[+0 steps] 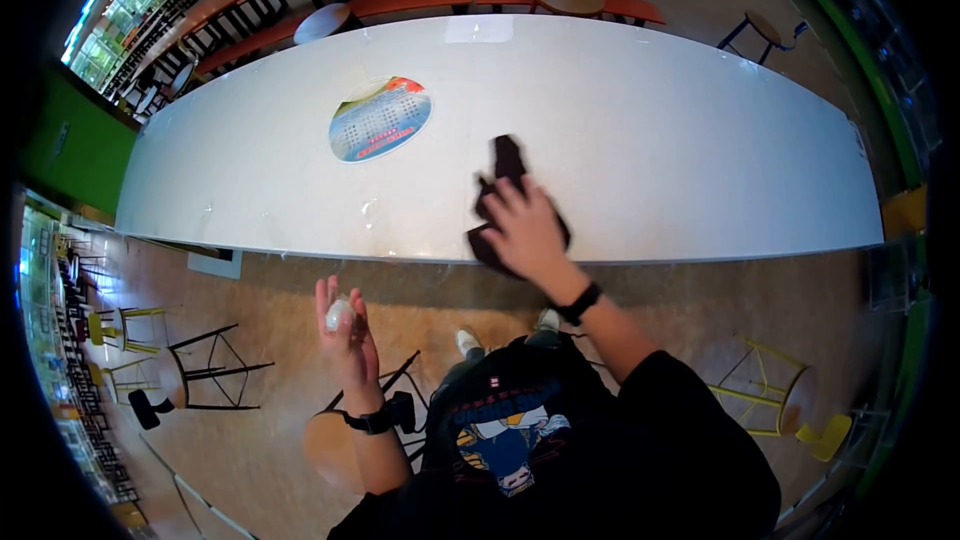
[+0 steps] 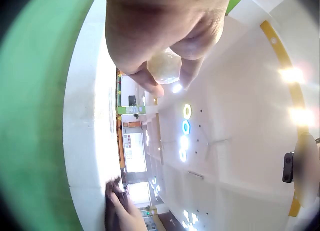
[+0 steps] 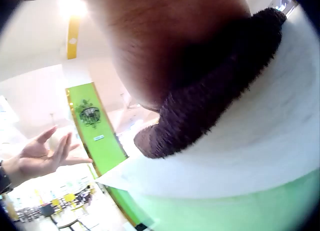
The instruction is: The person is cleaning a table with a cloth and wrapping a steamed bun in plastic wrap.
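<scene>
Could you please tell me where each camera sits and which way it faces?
Head: worn on the head, facing forward and down at the table, showing both hands, shirt and shoes.
Left wrist: looks past the left hand and clear wad towards the ceiling.
Right wrist: looks past the right hand along the cloth and table.
Both wrist views share the cloth and both hands.

Air separates left grip [image 1: 349, 340] and white table [image 1: 690, 145]; dark cloth [image 1: 508, 158] lies between table and right grip [image 1: 530, 233].
</scene>
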A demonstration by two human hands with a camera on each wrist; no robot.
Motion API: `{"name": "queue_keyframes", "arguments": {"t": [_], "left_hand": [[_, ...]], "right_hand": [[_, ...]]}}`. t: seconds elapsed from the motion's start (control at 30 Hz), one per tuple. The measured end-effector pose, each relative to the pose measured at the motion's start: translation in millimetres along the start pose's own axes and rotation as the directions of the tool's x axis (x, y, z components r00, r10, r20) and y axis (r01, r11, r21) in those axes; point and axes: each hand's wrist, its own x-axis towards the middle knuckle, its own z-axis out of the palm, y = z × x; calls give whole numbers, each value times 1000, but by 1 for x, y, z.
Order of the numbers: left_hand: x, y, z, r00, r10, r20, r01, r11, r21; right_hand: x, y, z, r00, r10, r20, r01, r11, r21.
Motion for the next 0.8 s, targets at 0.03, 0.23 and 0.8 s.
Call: {"name": "queue_keyframes", "arguments": {"t": [0.03,0.23,0.8], "left_hand": [[-1,3,-4,1000,8,-4,-8,1000,6],[3,-38,-31,969,-237,72,246,881,-404],[18,-108,146,912,-257,319,332,919,-211]], "right_hand": [[6,-25,11,998,-65,5,64,997,46],[16,-96,53,964,-267,13,261,950,174],[-189,312,-140,853,478,-211,-521,808,-275]]}}
